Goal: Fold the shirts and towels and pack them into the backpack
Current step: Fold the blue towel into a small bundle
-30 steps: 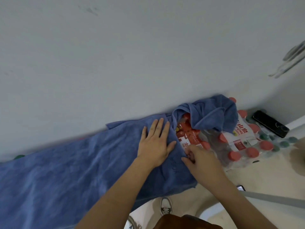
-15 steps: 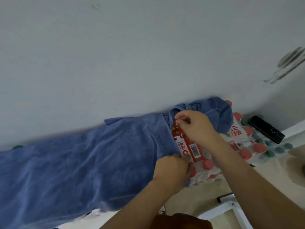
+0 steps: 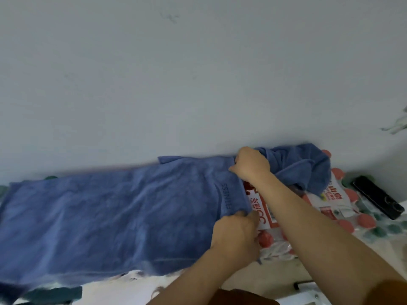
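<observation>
A long blue towel [image 3: 110, 216] with the word FITNESS near its right edge lies spread along the base of a pale wall. Its right end is bunched up [image 3: 301, 166] over packs of bottled water. My left hand [image 3: 236, 235] pinches the near corner of the towel's folded right edge. My right hand [image 3: 251, 165] grips the far corner of that same edge, close to the wall. No backpack is in view.
Shrink-wrapped packs of water bottles with red caps [image 3: 326, 208] sit under and right of the towel. A black phone [image 3: 377, 200] lies on green-capped bottles at the far right. The pale wall [image 3: 198, 73] fills the upper frame. A dark green cloth [image 3: 59, 292] shows at the lower left.
My right hand rose from the near edge to the far corner by the wall. My left hand left the towel's top and took the near corner. The towel's edge now lies straighter.
</observation>
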{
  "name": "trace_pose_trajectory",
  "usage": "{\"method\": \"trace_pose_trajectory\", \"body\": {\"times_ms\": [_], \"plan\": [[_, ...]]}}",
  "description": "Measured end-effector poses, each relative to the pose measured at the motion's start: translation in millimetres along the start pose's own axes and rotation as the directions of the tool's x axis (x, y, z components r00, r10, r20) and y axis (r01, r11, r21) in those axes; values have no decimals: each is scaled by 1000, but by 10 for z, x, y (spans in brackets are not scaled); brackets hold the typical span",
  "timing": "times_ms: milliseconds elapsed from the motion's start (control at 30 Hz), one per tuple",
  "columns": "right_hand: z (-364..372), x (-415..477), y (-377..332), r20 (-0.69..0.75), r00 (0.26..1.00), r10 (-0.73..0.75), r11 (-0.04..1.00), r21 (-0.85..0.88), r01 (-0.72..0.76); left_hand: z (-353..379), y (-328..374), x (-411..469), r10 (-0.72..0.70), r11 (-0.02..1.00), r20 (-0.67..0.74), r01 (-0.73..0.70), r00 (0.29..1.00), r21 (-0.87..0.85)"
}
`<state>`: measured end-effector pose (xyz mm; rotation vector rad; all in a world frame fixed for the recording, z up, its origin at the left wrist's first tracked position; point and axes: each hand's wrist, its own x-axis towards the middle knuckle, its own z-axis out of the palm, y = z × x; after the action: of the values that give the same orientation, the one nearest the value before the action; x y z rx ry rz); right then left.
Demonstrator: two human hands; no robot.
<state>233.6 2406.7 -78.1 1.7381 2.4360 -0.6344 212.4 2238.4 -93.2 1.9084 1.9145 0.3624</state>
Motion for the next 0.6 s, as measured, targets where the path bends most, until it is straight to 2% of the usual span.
{"method": "trace_pose_trajectory", "body": {"times_ms": [133,233,300,367,500,567,600], "plan": [[26,86,44,26,997,70,988,135,-73,-25,-36,-33,-41,987,21,44,999,-154],[-47,75,93,40,997,73,917,390,-82,-97,-97,-119,-82,914,57,97,995,-395],[-170,-3,63,70,995,70,733,673,-99,-198,-138,-248,-106,847,47,115,993,-520],[-289,-108,-51,128,991,25,506,854,-123,-315,-207,-411,-154,784,-3,121,988,-609],[-332,-258,-516,158,970,-187,172,977,-126,-551,-423,-796,-249,726,-112,109,962,-679],[-291,-308,-824,148,949,-279,78,988,-132,-681,-586,-1009,-290,734,-166,108,942,-670],[-271,-340,-984,146,940,-309,70,989,-131,-745,-678,-1121,-311,742,-184,117,932,-661]]}}
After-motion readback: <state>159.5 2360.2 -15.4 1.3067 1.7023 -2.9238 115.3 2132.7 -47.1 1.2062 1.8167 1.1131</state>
